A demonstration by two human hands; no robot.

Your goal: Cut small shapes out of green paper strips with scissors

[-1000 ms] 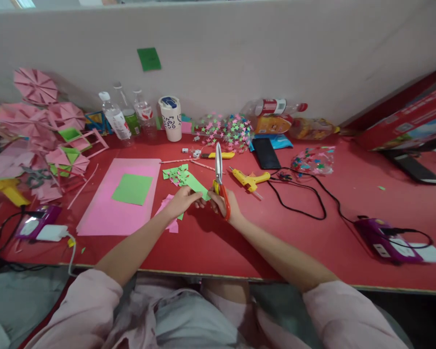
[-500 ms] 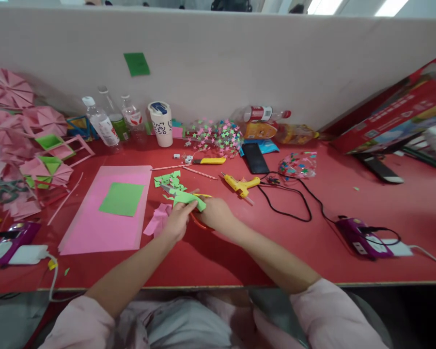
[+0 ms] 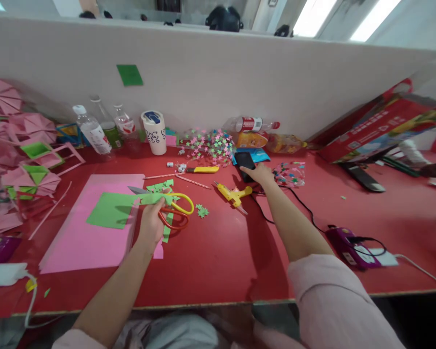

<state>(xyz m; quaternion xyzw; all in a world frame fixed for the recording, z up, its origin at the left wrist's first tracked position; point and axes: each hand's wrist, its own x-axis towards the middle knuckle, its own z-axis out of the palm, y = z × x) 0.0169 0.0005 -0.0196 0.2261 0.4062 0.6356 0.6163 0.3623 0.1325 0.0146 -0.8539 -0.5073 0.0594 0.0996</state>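
My left hand (image 3: 150, 224) is closed on a strip of green paper (image 3: 155, 199) and on the scissors (image 3: 174, 211), whose yellow and orange handles stick out to its right and whose blades point left. My right hand (image 3: 258, 172) is stretched far forward, fingers out, resting on the black phone (image 3: 244, 161). A small green star cut-out (image 3: 202, 211) lies on the red table (image 3: 218, 252) between my arms. A green sheet (image 3: 111, 210) lies on a stack of pink sheets (image 3: 83, 232) beside my left hand.
A yellow glue gun (image 3: 234, 194) and its black cable (image 3: 294, 198) lie near my right arm. Bottles (image 3: 90, 130), a white cup (image 3: 154, 132), a yellow box cutter (image 3: 202, 169) and a heap of paper stars (image 3: 209, 144) stand along the partition. Pink paper fans (image 3: 18, 145) crowd the left.
My right hand let go of the scissors and reached forward to the phone. The scissors passed to my left hand along with the green paper. A green star now lies on the table.
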